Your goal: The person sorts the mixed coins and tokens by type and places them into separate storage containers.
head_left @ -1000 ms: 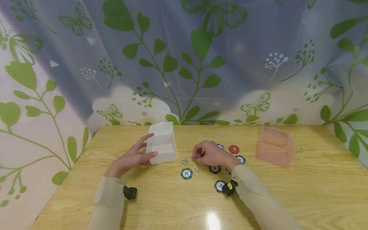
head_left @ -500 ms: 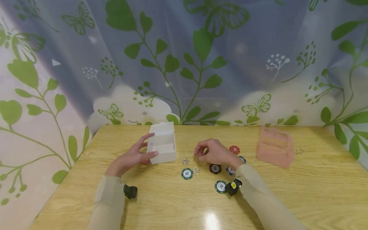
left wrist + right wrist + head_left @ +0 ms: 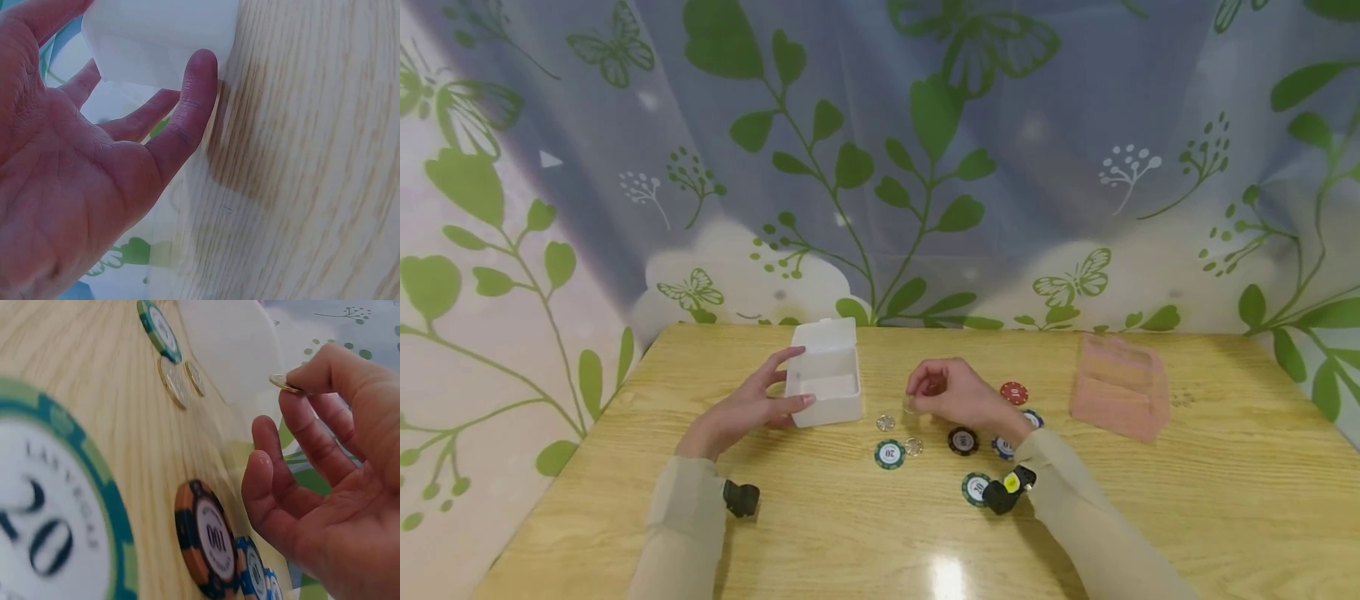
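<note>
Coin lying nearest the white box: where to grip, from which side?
That coin: likely best pinched by opposite edges, from above and its right. It lies flat and thin; the white box stands to its left, a green chip and another coin on its near side.

A translucent pink object [image 3: 1120, 387] lies toward the right of the wooden table [image 3: 820, 517], beyond a red chip [image 3: 1014, 393]. Green-edged chips [image 3: 890, 454], a 100 chip [image 3: 963, 442] and blue-edged chips [image 3: 1002, 448] lie scattered before a leaf-and-butterfly-printed backdrop [image 3: 880, 167].
</note>
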`<state>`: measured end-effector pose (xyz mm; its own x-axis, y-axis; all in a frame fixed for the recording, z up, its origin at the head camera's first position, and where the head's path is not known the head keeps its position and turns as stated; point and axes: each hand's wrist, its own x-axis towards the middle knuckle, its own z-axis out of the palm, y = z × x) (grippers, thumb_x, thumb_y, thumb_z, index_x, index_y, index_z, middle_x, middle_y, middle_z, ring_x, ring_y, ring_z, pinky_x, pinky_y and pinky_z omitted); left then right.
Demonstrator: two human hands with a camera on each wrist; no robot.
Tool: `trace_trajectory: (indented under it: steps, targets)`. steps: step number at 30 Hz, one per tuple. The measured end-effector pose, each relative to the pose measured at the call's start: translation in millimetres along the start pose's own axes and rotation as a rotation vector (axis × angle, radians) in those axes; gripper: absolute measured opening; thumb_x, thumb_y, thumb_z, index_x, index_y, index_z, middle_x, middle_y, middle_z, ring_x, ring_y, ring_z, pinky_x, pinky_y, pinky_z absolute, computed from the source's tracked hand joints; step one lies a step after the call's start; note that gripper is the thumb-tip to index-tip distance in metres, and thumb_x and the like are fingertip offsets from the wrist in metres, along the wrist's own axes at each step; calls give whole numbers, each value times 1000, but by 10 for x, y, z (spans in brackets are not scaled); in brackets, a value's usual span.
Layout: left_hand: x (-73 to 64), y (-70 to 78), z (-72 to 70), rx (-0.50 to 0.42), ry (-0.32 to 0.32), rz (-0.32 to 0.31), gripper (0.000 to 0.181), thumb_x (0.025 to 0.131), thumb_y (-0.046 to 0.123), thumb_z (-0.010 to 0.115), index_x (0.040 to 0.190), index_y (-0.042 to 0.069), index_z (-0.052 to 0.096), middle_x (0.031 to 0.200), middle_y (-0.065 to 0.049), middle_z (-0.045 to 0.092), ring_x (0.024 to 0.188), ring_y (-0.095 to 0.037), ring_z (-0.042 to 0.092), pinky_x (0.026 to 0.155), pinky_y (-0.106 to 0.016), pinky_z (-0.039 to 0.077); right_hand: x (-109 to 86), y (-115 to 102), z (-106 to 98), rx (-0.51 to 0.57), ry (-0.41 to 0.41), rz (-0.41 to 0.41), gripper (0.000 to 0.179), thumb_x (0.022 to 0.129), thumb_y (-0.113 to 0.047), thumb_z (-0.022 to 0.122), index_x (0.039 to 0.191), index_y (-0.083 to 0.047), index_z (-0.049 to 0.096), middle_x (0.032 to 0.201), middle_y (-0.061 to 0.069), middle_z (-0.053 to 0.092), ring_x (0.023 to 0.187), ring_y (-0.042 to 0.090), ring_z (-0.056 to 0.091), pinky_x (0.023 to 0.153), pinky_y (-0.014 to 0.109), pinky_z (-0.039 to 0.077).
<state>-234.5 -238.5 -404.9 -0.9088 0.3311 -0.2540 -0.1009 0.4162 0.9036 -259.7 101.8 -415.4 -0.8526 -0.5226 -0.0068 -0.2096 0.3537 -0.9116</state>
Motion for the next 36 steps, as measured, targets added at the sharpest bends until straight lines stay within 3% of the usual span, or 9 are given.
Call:
trace_trajectory:
  steps: [7, 17, 36]
  targets:
    - [3, 1, -2, -18, -4, 0, 88, 98, 32, 70, 164, 31, 12, 162, -19, 25, 113, -27, 66, 95, -41, 56, 46, 24, 48, 155, 48, 71, 14, 91, -11, 73, 102, -7, 67, 90, 3, 64, 80, 20, 59, 71, 32, 56]
    - [4, -7, -7, -11, -8, 0, 88, 98, 33, 71, 164, 31, 12, 163, -19, 25, 114, -27, 66, 96, -42, 56, 136, 11, 151, 261, 173, 99, 14, 89, -6, 74, 102, -4, 68, 86, -1, 66, 76, 18, 62, 66, 29, 57]
    - [7, -10, -13, -22, -13, -3, 88, 98, 34, 71, 164, 32, 12, 163, -18, 25, 114, -28, 65, 96, -42, 56, 221, -79, 282, 359, 211, 166, 13, 91, -8, 75, 103, -6, 71, 91, -5, 73, 82, 13, 66, 71, 28, 57]
